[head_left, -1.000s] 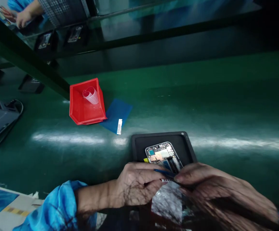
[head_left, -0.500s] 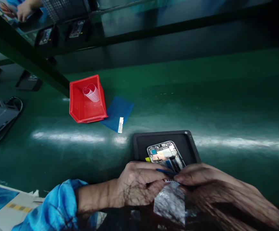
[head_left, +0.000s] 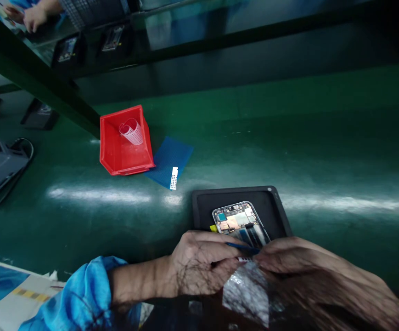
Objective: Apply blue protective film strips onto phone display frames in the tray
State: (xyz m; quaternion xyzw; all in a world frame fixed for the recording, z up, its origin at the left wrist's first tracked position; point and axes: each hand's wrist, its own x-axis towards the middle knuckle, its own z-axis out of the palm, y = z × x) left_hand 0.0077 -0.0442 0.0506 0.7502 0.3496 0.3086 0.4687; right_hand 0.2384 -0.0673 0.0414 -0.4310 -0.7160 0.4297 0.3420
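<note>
At the near edge of a black tray (head_left: 199,202), my two hands meet. An opened smartphone (head_left: 238,220) lies in that tray, its circuit board showing and its lower end hidden behind my hands. My left hand (head_left: 199,264) is closed, pinching a thin blue strip (head_left: 242,248) with a small white dotted piece (head_left: 244,259) just below it. My right hand (head_left: 299,264) is closed too, its fingertips at the strip's right end; what they pinch is hidden. Shiny clear film (head_left: 246,294) shows below the fingers. A yellow tab (head_left: 213,228) sticks out beside the phone.
Beyond the tray, a blue sheet (head_left: 170,158) bears a white dotted label strip (head_left: 174,178). Beside it stands a red bin (head_left: 126,161) holding a rolled white dotted sheet (head_left: 132,132). A green post (head_left: 47,78) slants at left. Another person's hand (head_left: 36,17) shows at upper left.
My hands stay together at the blue strip, with only slight finger movement. The whole view has shifted a little; the phone and tray lie as before.
</note>
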